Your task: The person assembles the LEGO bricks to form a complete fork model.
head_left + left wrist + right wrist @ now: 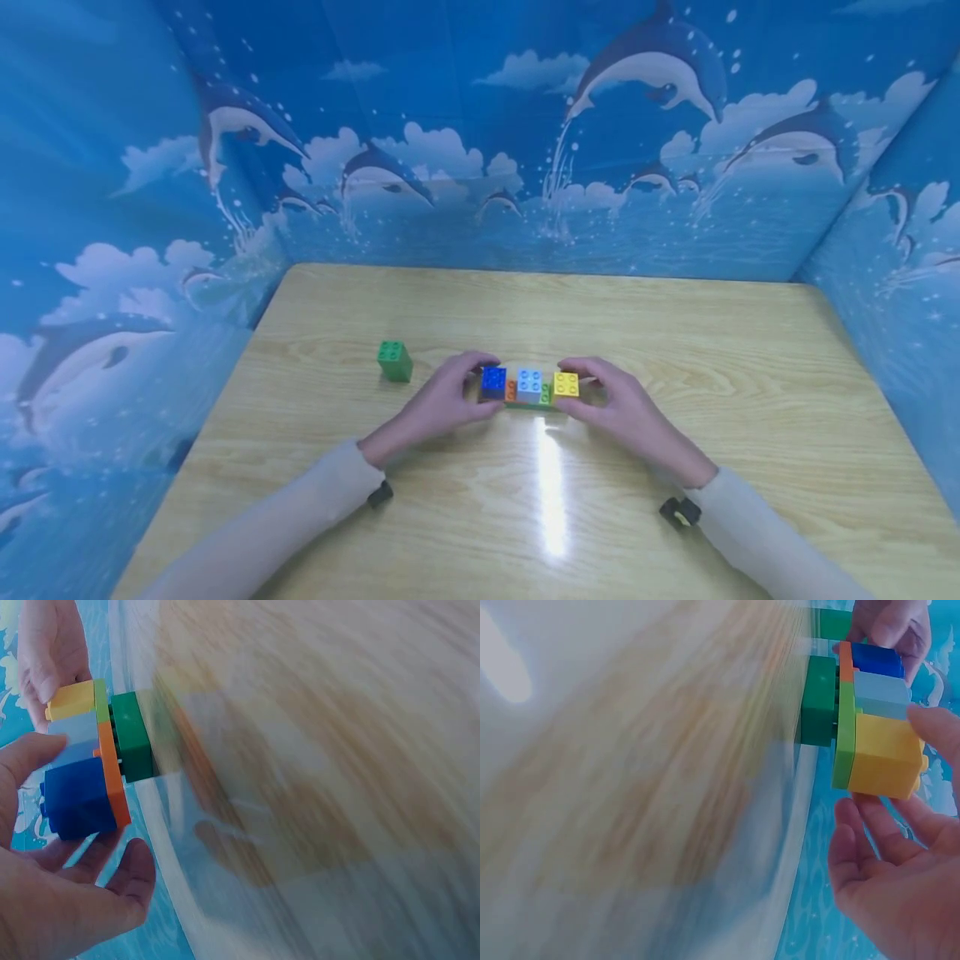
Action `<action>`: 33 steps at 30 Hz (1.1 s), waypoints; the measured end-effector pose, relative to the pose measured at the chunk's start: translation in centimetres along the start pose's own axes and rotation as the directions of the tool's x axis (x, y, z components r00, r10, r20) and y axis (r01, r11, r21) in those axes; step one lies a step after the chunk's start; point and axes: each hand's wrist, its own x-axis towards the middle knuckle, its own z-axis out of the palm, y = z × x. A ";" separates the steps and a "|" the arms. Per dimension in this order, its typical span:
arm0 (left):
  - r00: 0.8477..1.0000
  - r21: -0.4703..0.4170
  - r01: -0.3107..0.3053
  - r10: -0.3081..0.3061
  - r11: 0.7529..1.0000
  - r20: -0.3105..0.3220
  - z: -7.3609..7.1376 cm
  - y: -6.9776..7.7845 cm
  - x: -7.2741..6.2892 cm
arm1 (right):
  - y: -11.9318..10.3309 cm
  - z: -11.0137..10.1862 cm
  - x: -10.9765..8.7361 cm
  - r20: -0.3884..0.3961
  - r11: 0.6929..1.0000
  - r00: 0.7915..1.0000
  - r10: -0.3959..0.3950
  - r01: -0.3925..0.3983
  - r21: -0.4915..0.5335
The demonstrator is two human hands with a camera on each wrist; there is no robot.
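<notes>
Over the middle of the table, both hands hold a row of toy building bricks from its two ends. My left hand (pixel 450 392) grips the dark blue brick (pixel 493 382), thumb on the near side and fingers beyond. At the other end, my right hand (pixel 618 404) holds the yellow brick (pixel 566 384) likewise. Between them sits a light blue brick (pixel 529 383). An orange plate (pixel 112 776) and a lime green plate (pixel 844 739) lie beneath this row, joined by the light blue brick. Below, a green brick (pixel 133 739) stands on the table, its studs showing in a narrow gap under the plates.
A taller green block (pixel 395 361) stands on the wooden table (pixel 337 308), left of the left hand. Blue cloth walls (pixel 450 225) with dolphins rise behind the table and at both sides. A bright light reflection crosses the tabletop in front of the bricks.
</notes>
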 end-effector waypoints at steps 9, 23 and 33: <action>0.998 -0.114 -0.063 0.063 0.991 -0.007 1.1 0.3 1.0 | -1.1 1.3 1.6 0.005 0.994 0.998 -0.067 0.067 0.088; 0.998 -0.139 -0.066 0.064 0.988 -0.024 1.1 0.6 1.4 | -1.1 2.2 2.2 -0.028 0.992 0.998 -0.054 0.056 0.112; 0.998 -0.144 -0.057 0.057 0.988 -0.006 1.6 0.0 1.8 | -0.8 2.1 2.3 0.028 0.983 0.999 0.046 -0.050 0.178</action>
